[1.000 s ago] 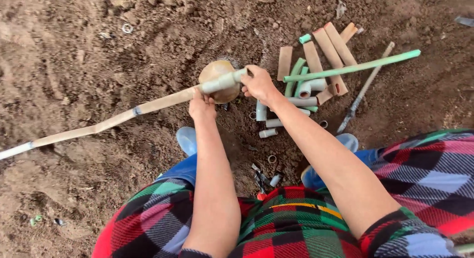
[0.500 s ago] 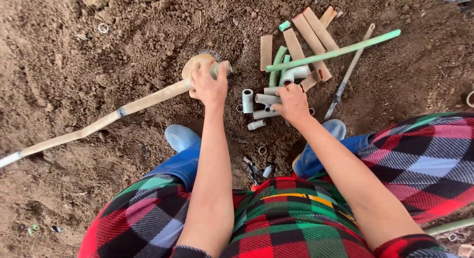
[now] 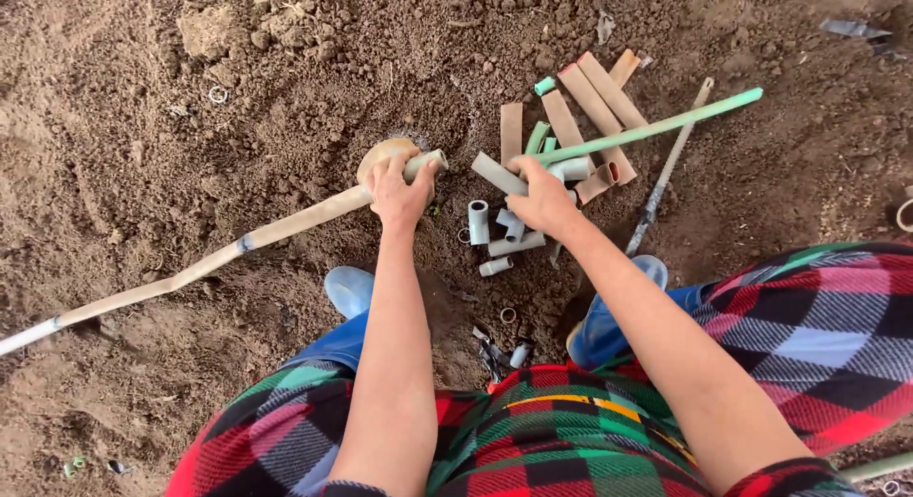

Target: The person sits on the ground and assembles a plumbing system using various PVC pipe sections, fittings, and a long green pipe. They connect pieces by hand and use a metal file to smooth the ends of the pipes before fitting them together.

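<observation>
My left hand (image 3: 399,191) grips the near end of a long mud-coated pipe (image 3: 219,259) that runs away to the lower left across the soil. That end rests against a round tan object (image 3: 378,156) set in the ground. My right hand (image 3: 544,197) is closed on a short grey pipe piece (image 3: 496,173), lifted just above a pile of short grey pipe pieces (image 3: 501,233). A long green pipe (image 3: 666,123) lies slanting from right beside that hand up to the right.
Tan and green pipe offcuts (image 3: 590,102) lie heaped behind the right hand. A thin metal tool (image 3: 663,183) lies beside them. My blue boots (image 3: 347,290) stand on loose brown soil, with small rings and scraps (image 3: 507,316) between them.
My right hand left the green pipe near the round object, moved right to the pile and picked up a short grey piece. The left hand slid to the long pipe's end.
</observation>
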